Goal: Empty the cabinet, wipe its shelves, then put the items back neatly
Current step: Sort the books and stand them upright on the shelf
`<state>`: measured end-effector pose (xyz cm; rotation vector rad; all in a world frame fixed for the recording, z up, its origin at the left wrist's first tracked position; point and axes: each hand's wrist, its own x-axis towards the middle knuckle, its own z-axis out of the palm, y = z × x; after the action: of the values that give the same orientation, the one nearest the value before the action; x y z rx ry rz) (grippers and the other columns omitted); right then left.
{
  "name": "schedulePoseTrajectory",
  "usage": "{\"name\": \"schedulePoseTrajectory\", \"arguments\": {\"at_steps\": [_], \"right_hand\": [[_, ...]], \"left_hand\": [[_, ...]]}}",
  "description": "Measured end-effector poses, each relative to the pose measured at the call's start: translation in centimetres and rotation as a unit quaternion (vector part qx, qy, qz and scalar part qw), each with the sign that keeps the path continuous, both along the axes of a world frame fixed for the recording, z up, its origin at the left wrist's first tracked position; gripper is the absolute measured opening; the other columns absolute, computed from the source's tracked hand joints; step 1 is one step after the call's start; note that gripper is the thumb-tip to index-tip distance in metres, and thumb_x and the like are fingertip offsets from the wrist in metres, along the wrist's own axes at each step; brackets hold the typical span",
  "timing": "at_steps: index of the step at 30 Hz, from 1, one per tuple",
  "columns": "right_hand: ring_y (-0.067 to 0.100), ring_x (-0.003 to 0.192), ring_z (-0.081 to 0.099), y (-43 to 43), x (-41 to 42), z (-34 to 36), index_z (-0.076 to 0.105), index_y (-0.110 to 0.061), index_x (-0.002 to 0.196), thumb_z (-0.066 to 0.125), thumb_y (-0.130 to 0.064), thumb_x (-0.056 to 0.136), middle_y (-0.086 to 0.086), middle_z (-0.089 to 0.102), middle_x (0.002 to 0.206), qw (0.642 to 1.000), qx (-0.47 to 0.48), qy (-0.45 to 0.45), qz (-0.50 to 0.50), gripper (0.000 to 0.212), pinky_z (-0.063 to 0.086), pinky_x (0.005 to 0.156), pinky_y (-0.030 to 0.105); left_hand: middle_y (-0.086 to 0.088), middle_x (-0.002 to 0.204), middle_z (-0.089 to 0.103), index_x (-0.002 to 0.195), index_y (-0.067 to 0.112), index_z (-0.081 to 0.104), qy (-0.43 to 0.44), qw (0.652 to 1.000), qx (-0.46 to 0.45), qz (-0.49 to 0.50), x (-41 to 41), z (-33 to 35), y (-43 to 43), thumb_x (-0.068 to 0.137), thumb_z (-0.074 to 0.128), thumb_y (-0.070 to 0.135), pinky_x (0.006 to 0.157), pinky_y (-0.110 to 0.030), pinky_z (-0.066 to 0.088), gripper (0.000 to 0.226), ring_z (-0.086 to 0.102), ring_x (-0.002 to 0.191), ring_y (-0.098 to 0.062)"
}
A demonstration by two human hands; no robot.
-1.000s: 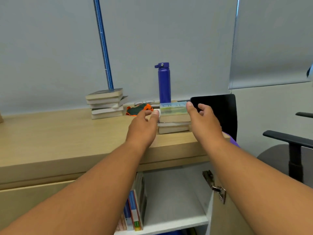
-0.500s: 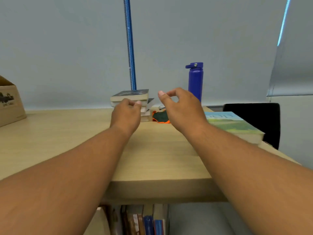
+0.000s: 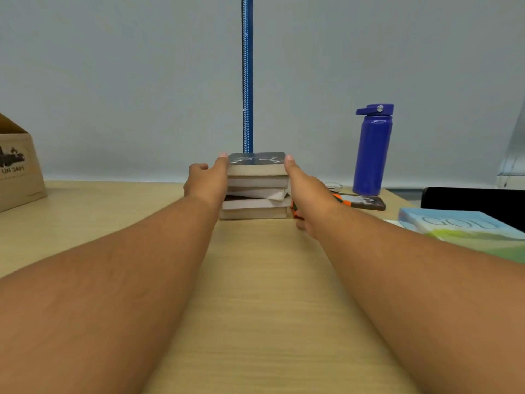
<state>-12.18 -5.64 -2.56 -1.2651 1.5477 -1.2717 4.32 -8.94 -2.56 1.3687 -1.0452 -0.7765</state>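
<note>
A stack of several paperback books (image 3: 256, 184) stands near the back of the wooden cabinet top (image 3: 255, 280), its top cover dark grey. My left hand (image 3: 207, 183) presses against the stack's left side, fingers reaching the top book. My right hand (image 3: 305, 189) presses against the right side, index finger at the top book's corner. Both hands clamp the stack between them. A larger book with a blue and green cover (image 3: 466, 228) lies at the right edge. The cabinet's inside is out of view.
A purple water bottle (image 3: 372, 150) stands at the back right. A phone in an orange case (image 3: 360, 201) lies beside my right hand. A cardboard box (image 3: 17, 172) sits at the far left. A blue pole (image 3: 247, 75) rises behind the stack. A black chair back (image 3: 471, 197) shows right.
My hands left the blue and green book at the right, moved left to the paperback stack and closed on its two sides. The view swung left and up from the open cabinet.
</note>
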Motion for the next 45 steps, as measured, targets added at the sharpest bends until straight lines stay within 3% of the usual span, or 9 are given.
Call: {"name": "schedulePoseTrajectory", "arguments": {"at_steps": [2, 4, 9, 19, 26, 31, 36, 40, 45], "right_hand": [[0.021, 0.098, 0.056, -1.3, 0.1, -0.3, 0.037, -0.023, 0.152, 0.036, -0.092, 0.075, 0.002, 0.058, 0.106, 0.999, 0.016, -0.035, 0.01, 0.104, 0.042, 0.109, 0.052], [0.029, 0.121, 0.054, -2.0, 0.2, -0.7, 0.039, -0.024, 0.151, 0.04, -0.093, 0.073, 0.006, 0.053, 0.139, 0.998, 0.022, -0.056, 0.022, 0.104, 0.043, 0.108, 0.054], [0.028, 0.135, 0.046, -2.3, 0.9, -0.4, 0.039, -0.032, 0.15, 0.045, -0.097, 0.061, 0.0, 0.04, 0.156, 0.996, 0.026, -0.081, 0.037, 0.111, 0.039, 0.111, 0.055], [0.032, 0.136, 0.042, 3.9, 1.5, 0.9, 0.027, -0.028, 0.156, 0.043, -0.095, 0.068, 0.002, 0.038, 0.156, 0.995, 0.038, -0.088, 0.022, 0.112, 0.047, 0.1, 0.058], [0.03, 0.114, 0.058, 11.7, 0.5, -0.2, 0.045, -0.034, 0.139, 0.064, -0.068, 0.069, 0.0, 0.056, 0.133, 0.989, 0.066, -0.126, 0.025, 0.081, 0.052, 0.092, 0.055], [0.029, 0.11, 0.061, 19.0, -0.6, -0.6, 0.053, -0.031, 0.13, 0.065, -0.064, 0.072, 0.002, 0.06, 0.124, 0.992, 0.073, -0.093, 0.042, 0.068, 0.054, 0.089, 0.051], [0.025, 0.081, 0.071, 25.2, -3.2, 0.0, 0.067, -0.025, 0.102, 0.066, -0.063, 0.079, 0.004, 0.074, 0.078, 0.993, 0.078, -0.065, 0.067, 0.045, 0.057, 0.077, 0.04], [0.032, 0.104, 0.064, 28.5, -3.2, 0.4, 0.061, -0.027, 0.113, 0.07, -0.068, 0.072, 0.013, 0.069, 0.109, 0.992, 0.097, -0.059, 0.056, 0.059, 0.047, 0.094, 0.063], [0.031, 0.095, 0.067, 31.3, -3.5, -0.4, 0.064, -0.024, 0.101, 0.068, -0.056, 0.081, 0.01, 0.07, 0.102, 0.99, 0.07, -0.102, 0.073, 0.039, 0.051, 0.094, 0.057]], "left_hand": [[0.004, 0.129, 0.054, 0.144, 0.027, 0.044, 0.04, 0.998, 0.025, -0.041, -0.1, -0.5, -1.1, 0.08, 0.049, 0.081, 0.101, -0.043, 0.045, 0.084, 0.053, 0.115, -0.024], [0.0, 0.124, 0.064, 0.133, 0.03, 0.055, 0.055, 0.995, 0.041, -0.065, 0.0, -1.6, -2.6, 0.063, 0.052, 0.089, 0.1, -0.049, 0.049, 0.092, 0.061, 0.112, -0.026], [-0.002, 0.098, 0.07, 0.095, 0.026, 0.066, 0.078, 0.991, 0.032, -0.103, -0.3, -0.6, -1.5, 0.085, 0.056, 0.059, 0.092, -0.041, 0.055, 0.036, 0.067, 0.096, -0.021], [-0.006, 0.103, 0.074, 0.098, 0.028, 0.071, 0.097, 0.991, 0.057, -0.07, 0.0, -0.8, 4.7, 0.063, 0.053, 0.07, 0.094, -0.05, 0.055, 0.058, 0.07, 0.097, -0.028], [0.0, 0.096, 0.071, 0.086, 0.031, 0.07, 0.093, 0.991, 0.051, -0.077, 0.5, -1.3, 14.9, 0.064, 0.058, 0.067, 0.097, -0.045, 0.052, 0.044, 0.068, 0.098, -0.023], [0.001, 0.086, 0.068, 0.087, 0.026, 0.067, 0.105, 0.989, 0.036, -0.096, 0.0, -0.9, 22.8, 0.084, 0.056, 0.053, 0.082, -0.039, 0.052, 0.029, 0.067, 0.084, -0.021], [0.001, 0.081, 0.067, 0.088, 0.026, 0.068, 0.102, 0.985, 0.013, -0.141, -0.5, -1.2, 28.9, 0.09, 0.057, 0.049, 0.074, -0.035, 0.047, 0.026, 0.063, 0.079, -0.02], [0.007, 0.077, 0.07, 0.09, 0.028, 0.068, 0.109, 0.983, 0.004, -0.147, -0.8, -1.0, 31.7, 0.091, 0.058, 0.053, 0.069, -0.031, 0.049, 0.026, 0.065, 0.077, -0.014], [0.001, 0.103, 0.068, 0.107, 0.03, 0.067, 0.109, 0.982, 0.033, -0.153, -0.8, -1.6, 34.5, 0.089, 0.058, 0.053, 0.074, -0.038, 0.051, 0.03, 0.064, 0.095, -0.021]]}}
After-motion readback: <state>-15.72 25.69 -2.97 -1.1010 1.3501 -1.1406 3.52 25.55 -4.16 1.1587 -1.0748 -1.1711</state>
